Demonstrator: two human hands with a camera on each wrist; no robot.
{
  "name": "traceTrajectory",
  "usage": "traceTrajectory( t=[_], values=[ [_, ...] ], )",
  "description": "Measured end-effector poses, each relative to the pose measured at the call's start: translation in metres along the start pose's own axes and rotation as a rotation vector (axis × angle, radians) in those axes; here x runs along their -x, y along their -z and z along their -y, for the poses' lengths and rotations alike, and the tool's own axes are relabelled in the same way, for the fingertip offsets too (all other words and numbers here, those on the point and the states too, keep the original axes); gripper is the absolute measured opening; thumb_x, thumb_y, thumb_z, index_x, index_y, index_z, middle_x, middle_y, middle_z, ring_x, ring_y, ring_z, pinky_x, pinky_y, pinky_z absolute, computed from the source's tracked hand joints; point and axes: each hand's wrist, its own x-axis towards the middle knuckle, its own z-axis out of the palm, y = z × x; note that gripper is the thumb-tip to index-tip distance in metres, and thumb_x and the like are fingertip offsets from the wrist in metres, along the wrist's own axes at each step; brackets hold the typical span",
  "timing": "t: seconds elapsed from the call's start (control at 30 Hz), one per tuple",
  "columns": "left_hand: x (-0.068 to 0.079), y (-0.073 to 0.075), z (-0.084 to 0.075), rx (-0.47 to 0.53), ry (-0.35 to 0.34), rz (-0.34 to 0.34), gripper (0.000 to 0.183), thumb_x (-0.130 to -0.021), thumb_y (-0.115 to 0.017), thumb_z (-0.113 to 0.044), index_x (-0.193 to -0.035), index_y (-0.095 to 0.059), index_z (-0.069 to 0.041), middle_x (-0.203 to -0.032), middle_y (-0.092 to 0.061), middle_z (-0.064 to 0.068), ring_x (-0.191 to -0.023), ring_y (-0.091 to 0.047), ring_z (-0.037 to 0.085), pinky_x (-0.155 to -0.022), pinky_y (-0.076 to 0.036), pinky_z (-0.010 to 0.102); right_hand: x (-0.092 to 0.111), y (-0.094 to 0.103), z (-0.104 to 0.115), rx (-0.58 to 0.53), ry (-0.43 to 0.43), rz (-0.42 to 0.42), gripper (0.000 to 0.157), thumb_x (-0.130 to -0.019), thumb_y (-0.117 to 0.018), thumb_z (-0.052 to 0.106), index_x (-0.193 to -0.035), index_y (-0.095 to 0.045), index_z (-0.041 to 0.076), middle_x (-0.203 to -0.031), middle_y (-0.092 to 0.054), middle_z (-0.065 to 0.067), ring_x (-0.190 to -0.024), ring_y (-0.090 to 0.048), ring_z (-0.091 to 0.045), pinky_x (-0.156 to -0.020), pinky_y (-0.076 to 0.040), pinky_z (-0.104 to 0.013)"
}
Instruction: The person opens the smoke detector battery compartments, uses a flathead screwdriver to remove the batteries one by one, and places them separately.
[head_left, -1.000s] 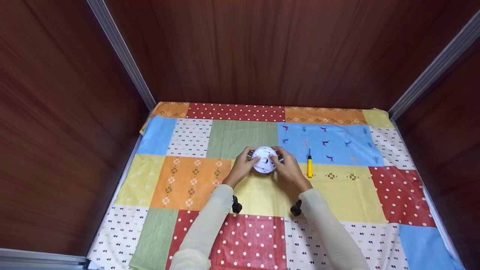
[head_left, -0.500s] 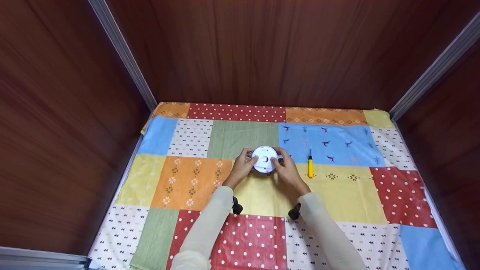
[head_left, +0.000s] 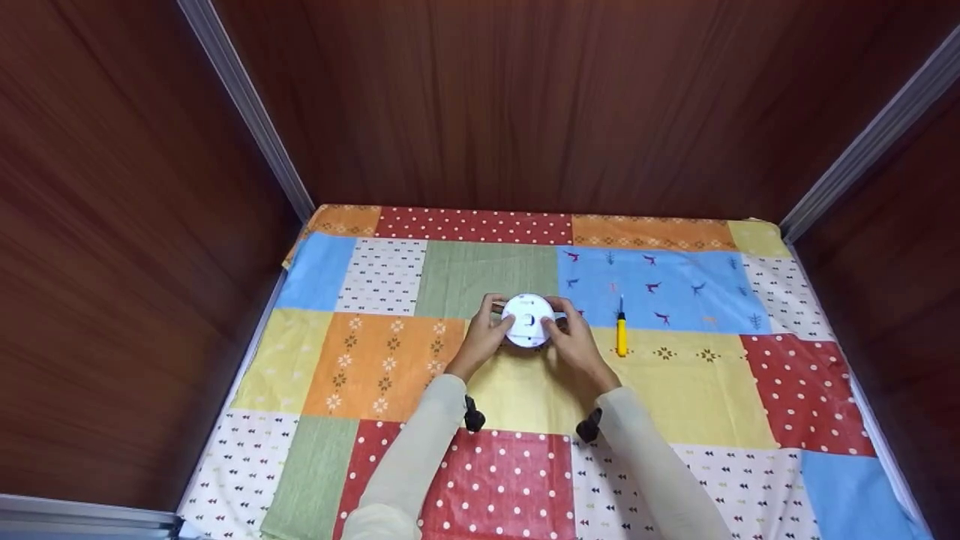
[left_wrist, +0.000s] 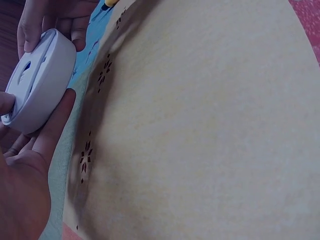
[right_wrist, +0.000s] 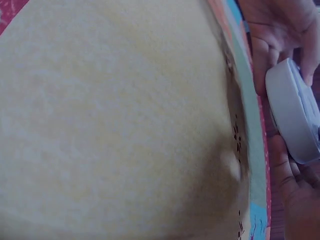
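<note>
A white, round, shallow plastic device (head_left: 529, 332) is held up off the cloth between both hands. Its flat face, with a small dark curved opening near the middle, is turned upward; its smooth side wall shows in the left wrist view. My left hand (head_left: 481, 339) grips the left rim, thumb on the face and fingers around the back. On the opposite rim my right hand (head_left: 579, 347) does the same. In the right wrist view, the device (right_wrist: 289, 112) appears at the right edge, with the right hand (right_wrist: 296, 202) below it. The exact kind of device cannot be told.
A screwdriver (head_left: 621, 336) with a yellow handle lies right of the right hand, shaft pointing away. Patchwork cloth (head_left: 390, 360) covers the work surface. Dark wood panels (head_left: 480, 105) with metal edge strips (head_left: 251, 112) enclose the back and sides.
The device's face has tilted slightly, so its markings and opening show differently. The right thumb has shifted a little down the rim. Both hands keep their grip; the screwdriver stays put.
</note>
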Motion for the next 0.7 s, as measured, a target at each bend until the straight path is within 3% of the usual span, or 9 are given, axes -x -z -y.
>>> traceTrajectory(
  t=[0.13, 0.27, 0.43, 0.53, 0.7],
  values=[
    [0.0019, 0.0018, 0.0006, -0.003, 0.002, 0.017, 0.034, -0.111, -0.056, -0.018, -0.145, -0.052, -0.017, -0.134, -0.059, 0.017, -0.102, -0.069, 0.024, -0.081, -0.06, 0.036, -0.001, -0.0011, -0.0003, -0.003, 0.027, -0.011, 0.039, -0.107, -0.061, 0.008, -0.146, -0.055, 0.006, -0.139, -0.063, -0.019, -0.102, -0.067, -0.028, -0.088, -0.053, -0.025],
    [0.0022, 0.0021, 0.0012, -0.006, 0.004, 0.027, 0.032, -0.112, -0.055, -0.018, -0.144, -0.057, -0.02, -0.138, -0.058, 0.016, -0.112, -0.069, 0.027, -0.085, -0.059, 0.036, -0.002, -0.002, -0.0029, 0.014, 0.062, -0.015, 0.033, -0.108, -0.06, 0.006, -0.141, -0.058, 0.006, -0.14, -0.063, -0.018, -0.091, -0.068, -0.026, -0.08, -0.053, -0.024],
    [0.0024, 0.0018, 0.002, 0.016, 0.02, 0.039, 0.032, -0.111, -0.056, -0.016, -0.143, -0.057, -0.019, -0.135, -0.056, 0.017, -0.106, -0.071, 0.025, -0.084, -0.063, 0.041, -0.0011, -0.0019, -0.0031, 0.035, 0.056, -0.007, 0.028, -0.109, -0.059, 0.007, -0.137, -0.062, 0.007, -0.14, -0.063, -0.016, -0.091, -0.069, -0.025, -0.081, -0.053, -0.023],
    [0.004, 0.0023, 0.0009, 0.042, 0.033, 0.065, 0.038, -0.108, -0.058, -0.011, -0.146, -0.054, -0.017, -0.138, -0.054, 0.017, -0.104, -0.07, 0.023, -0.084, -0.062, 0.041, -0.0009, -0.0007, -0.003, 0.028, 0.04, 0.001, 0.032, -0.106, -0.062, 0.007, -0.139, -0.061, 0.006, -0.139, -0.064, -0.017, -0.094, -0.069, -0.023, -0.085, -0.054, -0.021],
    [0.0052, 0.0036, -0.0015, 0.057, 0.035, 0.111, 0.059, -0.097, -0.06, 0.003, -0.152, -0.049, -0.017, -0.142, -0.05, 0.016, -0.107, -0.066, 0.02, -0.079, -0.055, 0.031, -0.0014, 0.0021, -0.0018, 0.007, 0.028, 0.045, 0.05, -0.096, -0.072, 0.0, -0.144, -0.055, 0.002, -0.141, -0.061, -0.019, -0.09, -0.065, -0.02, -0.078, -0.053, -0.019]
  ],
)
